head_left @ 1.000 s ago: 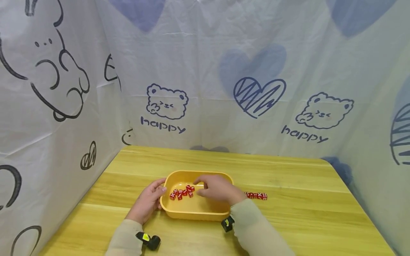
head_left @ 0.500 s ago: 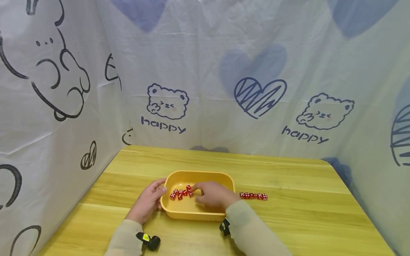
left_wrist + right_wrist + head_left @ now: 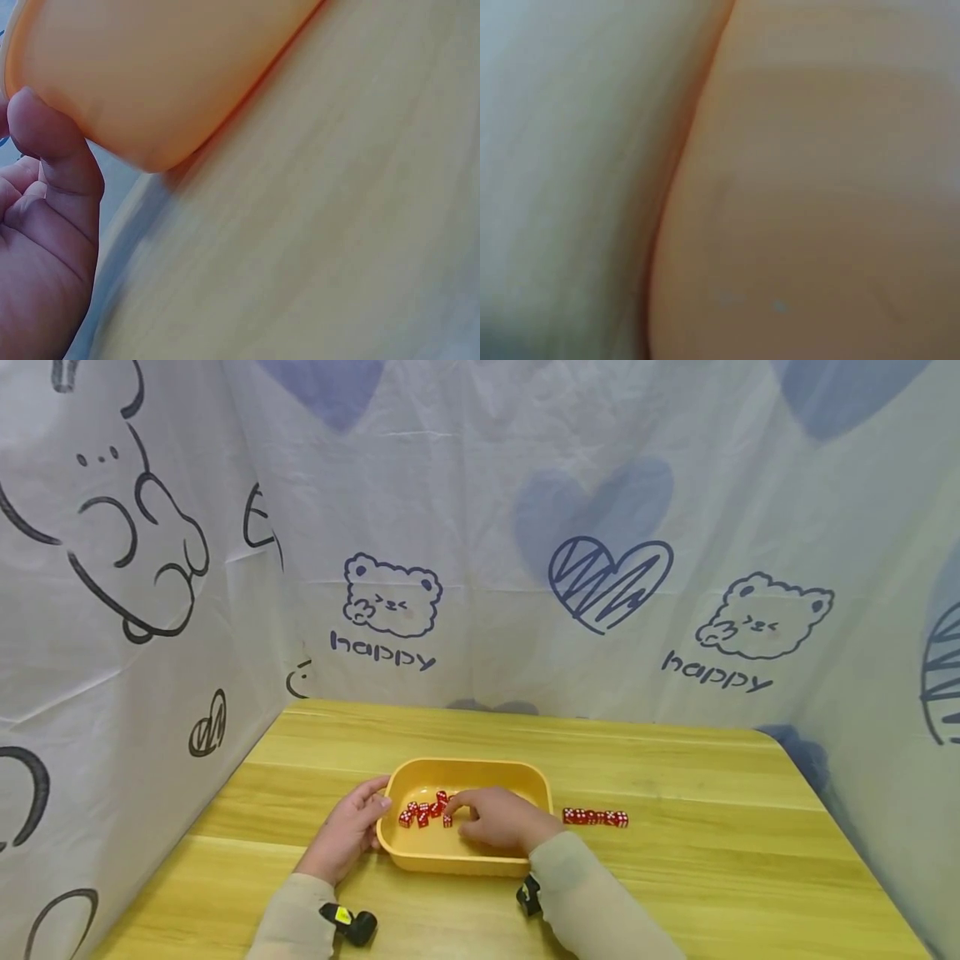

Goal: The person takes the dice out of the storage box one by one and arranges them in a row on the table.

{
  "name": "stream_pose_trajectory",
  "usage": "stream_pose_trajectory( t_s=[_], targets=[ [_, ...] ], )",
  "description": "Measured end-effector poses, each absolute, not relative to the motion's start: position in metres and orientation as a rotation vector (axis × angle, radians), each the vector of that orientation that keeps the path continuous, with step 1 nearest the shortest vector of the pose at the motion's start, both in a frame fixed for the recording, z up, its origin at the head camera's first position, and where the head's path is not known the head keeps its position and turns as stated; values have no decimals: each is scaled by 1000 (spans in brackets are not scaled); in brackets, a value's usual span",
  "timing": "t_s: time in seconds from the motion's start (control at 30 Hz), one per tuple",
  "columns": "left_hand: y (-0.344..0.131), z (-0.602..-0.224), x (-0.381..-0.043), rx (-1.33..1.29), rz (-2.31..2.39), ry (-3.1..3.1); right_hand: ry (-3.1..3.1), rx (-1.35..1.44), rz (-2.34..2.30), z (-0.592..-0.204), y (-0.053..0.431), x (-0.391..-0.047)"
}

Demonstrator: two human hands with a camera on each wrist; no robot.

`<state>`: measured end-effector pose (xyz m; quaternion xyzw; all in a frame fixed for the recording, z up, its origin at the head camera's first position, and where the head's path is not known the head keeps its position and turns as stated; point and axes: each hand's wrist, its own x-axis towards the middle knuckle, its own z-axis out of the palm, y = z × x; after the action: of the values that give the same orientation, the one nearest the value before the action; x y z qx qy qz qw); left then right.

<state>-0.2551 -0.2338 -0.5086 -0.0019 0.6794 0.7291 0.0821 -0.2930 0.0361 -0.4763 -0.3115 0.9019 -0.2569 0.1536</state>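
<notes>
My left hand (image 3: 348,827) grips the left end of a yellow plastic bin (image 3: 465,865), thumb at the rim and fingers outside it; the left wrist view shows the thumb (image 3: 52,142) against its wall. Several red dice (image 3: 423,814) with white pips lie loosely in the left half of the bin. My right hand (image 3: 498,818) reaches in over the right part, its index finger bent down onto the rightmost die (image 3: 447,820), thumb a little apart. The right wrist view holds only the bin's blurred side (image 3: 802,187), without the hand.
A straight row of red dice (image 3: 595,817) lies on the wooden table (image 3: 712,860), just right of the bin. Printed cloth (image 3: 480,527) hangs behind the table and along both sides.
My right hand has moved slightly left and down, its index finger coming onto the dice, and the rightmost die has shifted and turned. The left hand and bin stay in place.
</notes>
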Motion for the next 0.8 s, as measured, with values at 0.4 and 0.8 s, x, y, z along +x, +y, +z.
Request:
stream_pose_trajectory(
  t_s=[0.4, 0.8],
  targets=[
    [-234, -508, -256, -7, 2179, 2035, 2558, -1029, -657, -474, 31, -291],
    [-233, -509, -256, 7, 2178, 2035, 2517, -1059, -694, -475, 33, -291]
  ],
)
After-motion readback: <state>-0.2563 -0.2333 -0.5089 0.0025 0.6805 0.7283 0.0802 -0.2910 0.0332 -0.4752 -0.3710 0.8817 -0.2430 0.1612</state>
